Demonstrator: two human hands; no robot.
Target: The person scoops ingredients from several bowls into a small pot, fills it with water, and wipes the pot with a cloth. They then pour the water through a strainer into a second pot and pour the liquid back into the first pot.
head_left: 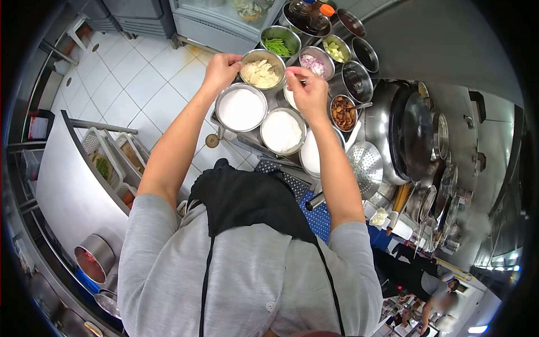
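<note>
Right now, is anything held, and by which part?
The bowl of pale slices, by its left rim, in the left hand; the right hand is at the opposite rim, hold unclear.

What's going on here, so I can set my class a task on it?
The person's left hand and right hand are at opposite sides of a metal bowl holding pale pieces; whether both grip it is unclear. White contents fill bowls closer to the body, while chopped greens sit beyond.

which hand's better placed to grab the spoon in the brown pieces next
Probably the right hand: it is nearer the spoon, while the left hand is at the metal bowl of pale flakes.
</note>
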